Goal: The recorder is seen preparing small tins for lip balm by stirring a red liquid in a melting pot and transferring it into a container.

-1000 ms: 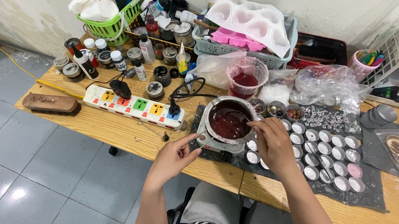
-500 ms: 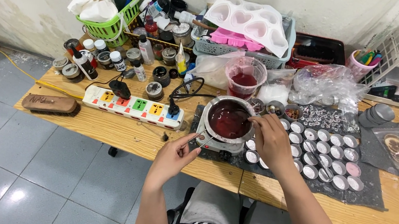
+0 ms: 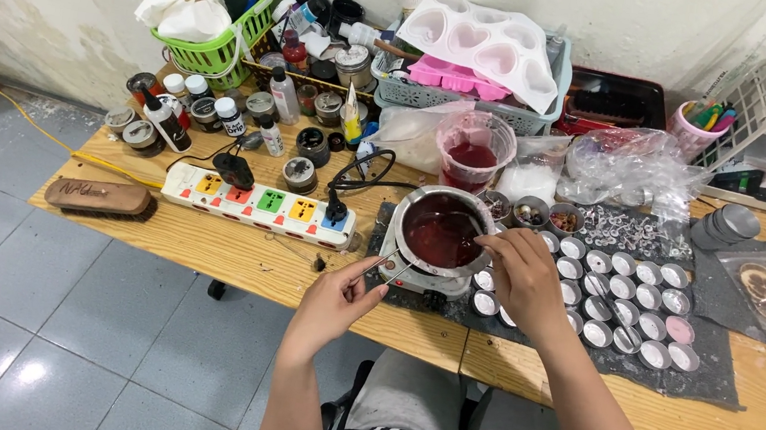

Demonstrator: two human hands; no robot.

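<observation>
A small metal pot (image 3: 416,202) of dark red liquid sits on a little hot plate (image 3: 414,280) at the table's middle. My left hand (image 3: 332,299) pinches the pot's thin metal handle (image 3: 383,264), which sticks out towards me. At the pot's right rim, my right hand (image 3: 527,285) has its fingers closed on a thin stick (image 3: 471,232) that dips into the liquid. Several small round metal cups (image 3: 625,288), most white inside and one pink, lie in rows on a dark mat (image 3: 707,376) just right of that hand.
A coloured power strip (image 3: 257,200) and a brush (image 3: 99,197) lie to the left. Behind are jars, bottles, a green basket (image 3: 218,45), heart moulds (image 3: 485,41) and a plastic cup of red liquid (image 3: 472,153). Plastic bags lie at the back right.
Both hands stay at the pot. My right hand has shifted only slightly at the rim.
</observation>
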